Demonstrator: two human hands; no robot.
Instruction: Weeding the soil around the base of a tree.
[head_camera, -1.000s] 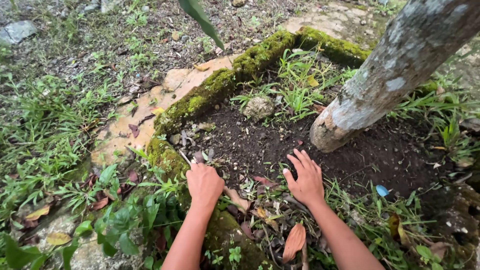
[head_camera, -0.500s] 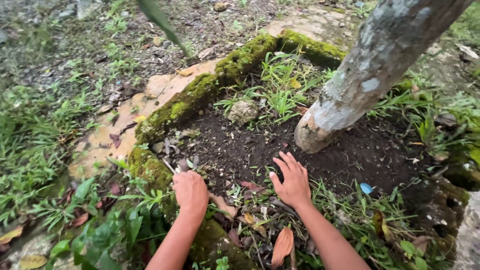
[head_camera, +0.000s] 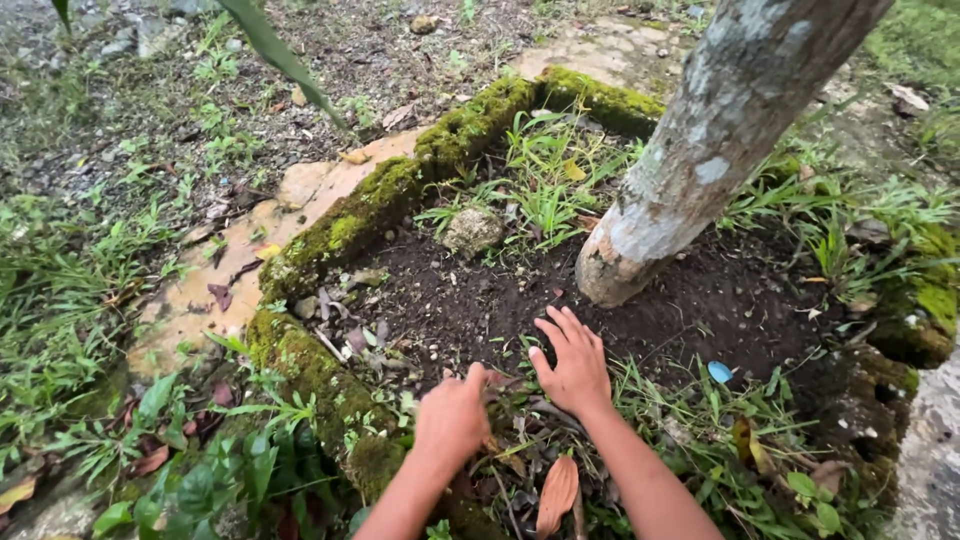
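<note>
The right hand (head_camera: 572, 362) is laid flat, fingers spread, on leaf litter (head_camera: 520, 440) at the near edge of the bed. The left hand (head_camera: 452, 415) is loosely curled beside it; any hold cannot be told. Dark soil (head_camera: 480, 300) by the trunk (head_camera: 690, 160) is bared; weeds (head_camera: 545, 195) are left by the mossy curb (head_camera: 340, 225).

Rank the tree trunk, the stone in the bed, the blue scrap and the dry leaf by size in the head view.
1. Tree trunk
2. Stone
3. Dry leaf, close to the stone and nearer the camera, so unsure
4. Blue scrap
</note>
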